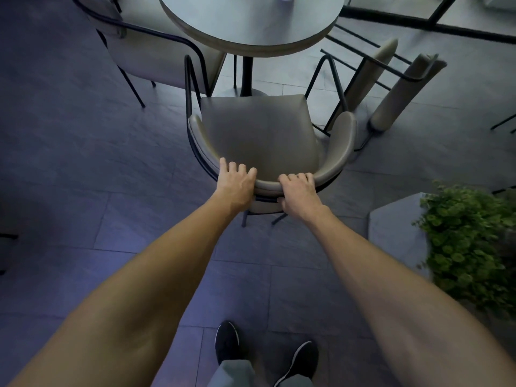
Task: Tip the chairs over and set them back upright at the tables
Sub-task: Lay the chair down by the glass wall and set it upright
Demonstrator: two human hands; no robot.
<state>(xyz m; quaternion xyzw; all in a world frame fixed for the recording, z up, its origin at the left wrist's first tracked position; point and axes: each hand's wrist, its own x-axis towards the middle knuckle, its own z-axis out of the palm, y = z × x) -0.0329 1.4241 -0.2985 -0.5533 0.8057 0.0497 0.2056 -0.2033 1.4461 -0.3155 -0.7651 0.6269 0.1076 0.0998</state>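
Both hands (pixel 237 185) (pixel 300 192) grip the upright chair (pixel 258 127) facing the table (pixel 251 20).

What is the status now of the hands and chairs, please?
Both hands, left and right, gripping backrest of upright chair at round table. Second chair tipped over on the right. Path clear.

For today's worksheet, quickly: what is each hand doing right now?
Left hand: closed over the chair backrest, holding it.
Right hand: closed on the same backrest, holding it.

Three chairs (pixel 259 129), perhaps; one table (pixel 251 20).
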